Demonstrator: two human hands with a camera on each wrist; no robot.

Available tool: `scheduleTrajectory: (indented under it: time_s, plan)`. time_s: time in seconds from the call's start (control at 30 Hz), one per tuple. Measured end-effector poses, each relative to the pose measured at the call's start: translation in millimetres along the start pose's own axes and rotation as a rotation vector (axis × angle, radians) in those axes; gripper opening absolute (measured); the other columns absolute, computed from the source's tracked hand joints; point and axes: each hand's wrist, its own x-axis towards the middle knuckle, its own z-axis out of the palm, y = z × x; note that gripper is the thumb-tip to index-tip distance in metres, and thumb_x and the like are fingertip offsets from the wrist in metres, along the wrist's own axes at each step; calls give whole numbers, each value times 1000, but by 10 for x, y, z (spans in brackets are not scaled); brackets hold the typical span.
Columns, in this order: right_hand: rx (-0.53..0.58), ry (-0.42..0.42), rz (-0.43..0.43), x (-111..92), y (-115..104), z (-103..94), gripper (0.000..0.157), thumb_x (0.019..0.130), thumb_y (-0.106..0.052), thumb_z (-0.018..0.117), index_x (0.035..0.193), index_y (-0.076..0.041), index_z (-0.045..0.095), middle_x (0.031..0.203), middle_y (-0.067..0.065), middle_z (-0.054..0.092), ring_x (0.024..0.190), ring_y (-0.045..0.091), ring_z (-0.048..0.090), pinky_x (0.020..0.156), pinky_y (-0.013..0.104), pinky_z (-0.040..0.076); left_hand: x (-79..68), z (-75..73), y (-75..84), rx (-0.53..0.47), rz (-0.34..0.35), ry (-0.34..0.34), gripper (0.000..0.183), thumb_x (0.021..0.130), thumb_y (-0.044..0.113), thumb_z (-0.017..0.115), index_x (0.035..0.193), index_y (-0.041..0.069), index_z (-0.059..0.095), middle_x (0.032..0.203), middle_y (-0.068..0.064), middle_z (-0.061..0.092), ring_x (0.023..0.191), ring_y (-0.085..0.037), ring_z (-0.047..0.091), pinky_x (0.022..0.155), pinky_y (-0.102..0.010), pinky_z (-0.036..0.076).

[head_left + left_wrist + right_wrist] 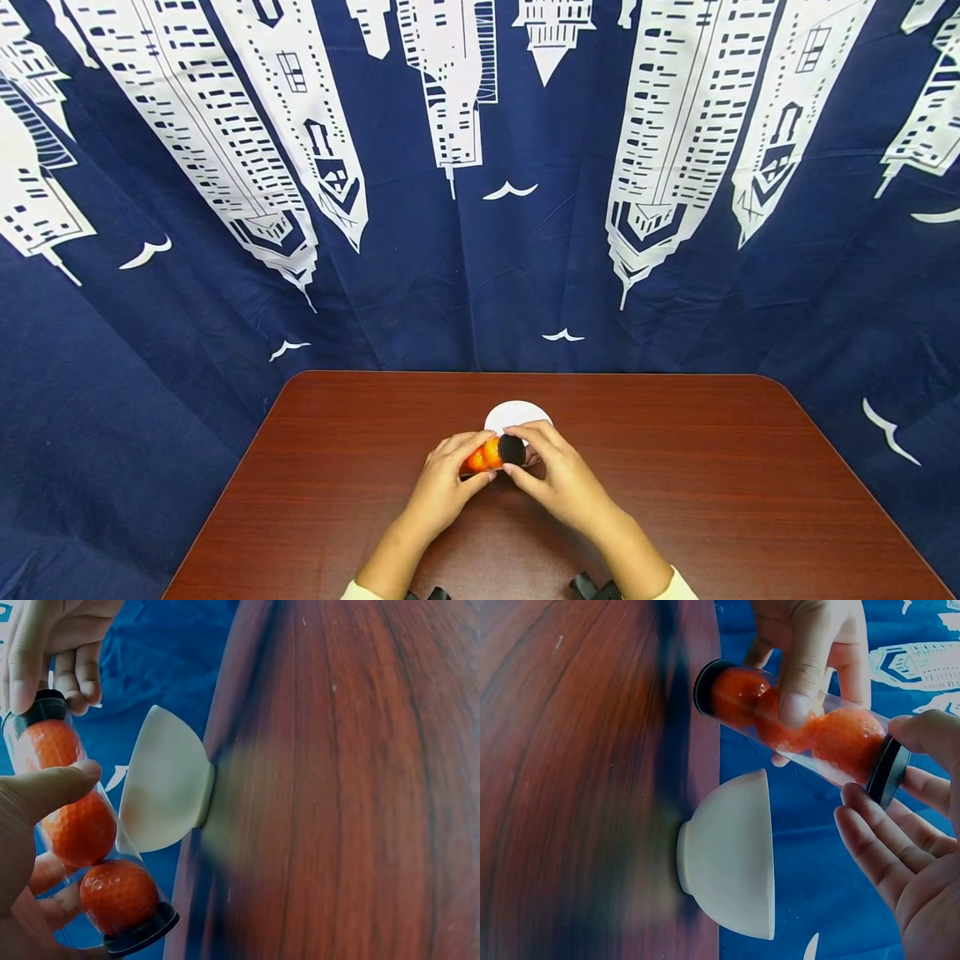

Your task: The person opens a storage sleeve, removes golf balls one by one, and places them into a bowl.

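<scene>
A clear tube (pixel 491 453) holds three orange dimpled balls (pixel 118 896), which look like golf balls, and carries a black cap on each end. My left hand (pixel 441 483) grips the tube around its middle, thumb across the near side. At the other end, my right hand (pixel 564 482) pinches the black cap (pixel 889 771) between thumb and fingers. In the right wrist view the tube slants, held above the table. Just beyond it stands a white bowl (pixel 517 412), upright and partly hidden by the hands in the head view.
The brown wooden table (pixel 337 483) has rounded far corners. Behind it hangs a dark blue cloth (pixel 420 300) printed with white buildings and birds. Black wrist gear (pixel 592 587) shows at the bottom edge near the forearms.
</scene>
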Motion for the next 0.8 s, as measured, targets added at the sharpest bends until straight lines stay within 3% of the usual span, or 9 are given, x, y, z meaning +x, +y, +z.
scheduleTrajectory:
  time_s: [0.17,0.37,0.6,0.8]
  plan:
    - [15,-25,21,4,5,-32,46,84,-15,83,126,-13,64,119,-2,63,82,8,61,70,22,56,10,2,-20,45,15,11,55,85,26,81,137,31,62,128,3,66,122,-21,61,105,-57,41]
    - [73,-50,38,8,11,-68,45,82,-12,83,124,-8,65,115,0,67,80,8,66,69,24,59,21,-34,-27,37,7,3,52,83,26,83,132,31,66,123,6,65,118,-19,58,95,-47,46]
    - [77,-72,45,19,15,-123,43,82,-15,84,122,-10,68,114,-3,70,84,5,67,71,24,59,36,-59,-31,36,12,-34,52,83,28,82,131,33,65,121,7,65,116,-18,57,95,-43,46]
    - [197,-83,72,21,28,-157,43,83,-4,80,123,-5,66,114,4,70,87,13,73,76,28,62,28,-82,-85,15,14,-32,51,83,26,83,130,34,65,122,7,65,113,-16,58,95,-41,50]
